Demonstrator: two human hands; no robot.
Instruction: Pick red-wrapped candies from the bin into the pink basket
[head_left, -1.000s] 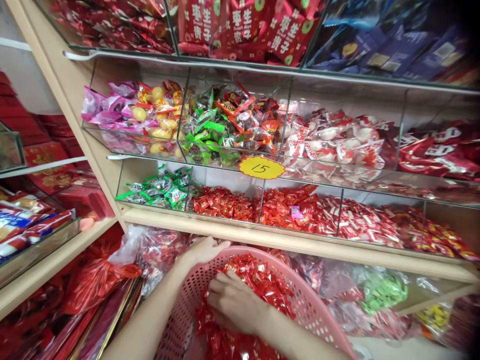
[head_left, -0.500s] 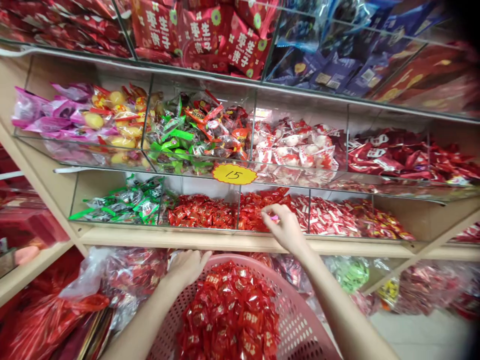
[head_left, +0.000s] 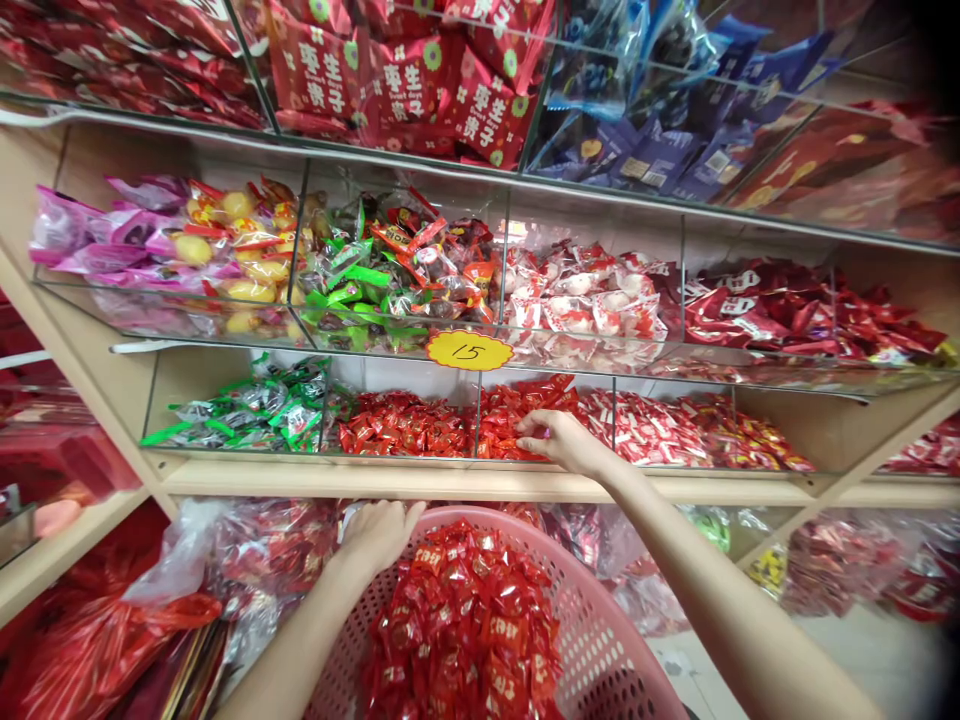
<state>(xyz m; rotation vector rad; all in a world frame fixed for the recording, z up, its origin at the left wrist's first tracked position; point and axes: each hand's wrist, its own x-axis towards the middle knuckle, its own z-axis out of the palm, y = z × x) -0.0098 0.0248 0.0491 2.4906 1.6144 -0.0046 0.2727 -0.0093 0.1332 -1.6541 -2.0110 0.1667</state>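
My left hand is closed over the far left rim of a pink perforated plastic basket, its thumb along the edge. Many red-wrapped candies with gold print fill the basket's middle. My right hand reaches into the lower shelf, over a compartment of small red-wrapped candies. Its fingers curve downward with a gap between thumb and index finger, and no candy shows in that gap. A small pink spot shows by the fingers; I cannot tell what it is.
Clear dividers split the lower shelf into compartments, with green-wrapped candies at left and red-and-white candies at right. A yellow tag marked 15 hangs above. Bagged goods lie below the shelf, a red bag at lower left.
My right hand has lowered and tilted flatter over the red candies, its forearm swinging to the right. My left hand stays on the basket rim. The view shifts slightly.
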